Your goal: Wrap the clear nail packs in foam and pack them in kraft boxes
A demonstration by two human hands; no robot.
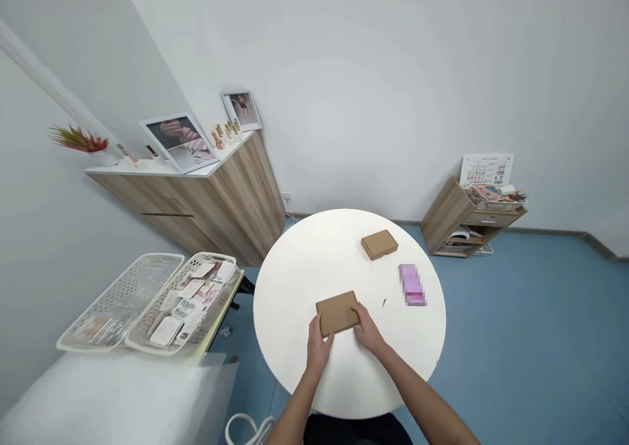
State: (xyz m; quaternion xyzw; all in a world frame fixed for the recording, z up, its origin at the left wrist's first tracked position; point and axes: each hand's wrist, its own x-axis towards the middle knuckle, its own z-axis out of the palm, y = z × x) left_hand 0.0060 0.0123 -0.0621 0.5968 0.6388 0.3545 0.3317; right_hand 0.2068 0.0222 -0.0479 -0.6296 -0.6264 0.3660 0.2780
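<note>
A flat brown cardboard box (338, 312) with its lid closed lies at the near middle of the round white table (295, 281). Its left front corner is gripped by my left hand (318, 345), thumb along the edge. On the box's right end, my right hand (367, 330) is closed round the side, the fingers partly hidden. Just right of that hand, a small dark thin object (384, 303) rests on the tabletop, too small to name. Farther back is a second brown cardboard box (380, 244), also closed. A blurred purple rectangular item (413, 284) lies near the table's right edge.
Left of the table, white plastic baskets (147, 320) hold packets and cards. A wooden cabinet (246, 196) with framed pictures (181, 143) and small bottles stands behind them. At the far right is a low wooden shelf unit (447, 215) with a filled basket on top.
</note>
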